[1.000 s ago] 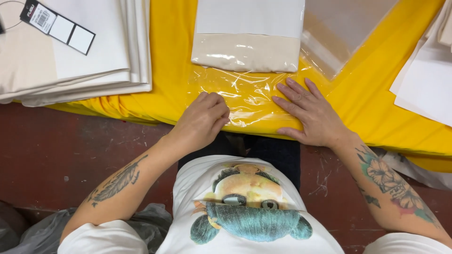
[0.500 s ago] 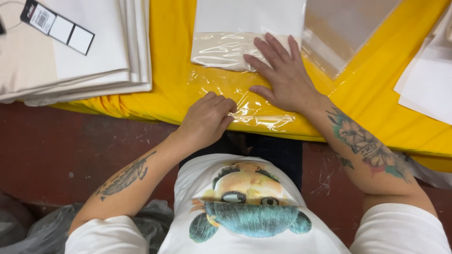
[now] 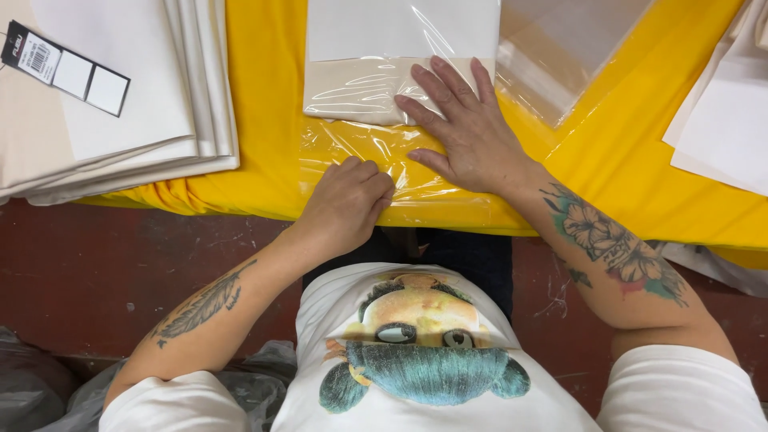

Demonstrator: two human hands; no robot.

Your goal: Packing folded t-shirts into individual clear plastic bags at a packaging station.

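Two hands are at work in the single head view, so we take it alone; our right hand (image 3: 472,128) lies flat, fingers spread, pressing on the folded cream garment (image 3: 360,92) inside the clear plastic bag (image 3: 360,152); our left hand (image 3: 348,204) is curled closed, pinching the bag's open flap near the table's front edge. The hands sit near each other but do not touch. The bagged garment rests on the yellow tablecloth (image 3: 264,96), in the middle of the table, straight ahead of us.

We judge the garment to be already slid well into the bag; the loose flap toward us lies unfolded and wrinkled, so closing it seems to be what is left. We cannot tell whether any adhesive strip is exposed.

At the left a stack of folded cream garments (image 3: 120,120) with a hang tag (image 3: 64,68) waits unbagged; at the upper right lie empty clear bags (image 3: 568,48); white sheets (image 3: 720,120) sit at the far right.
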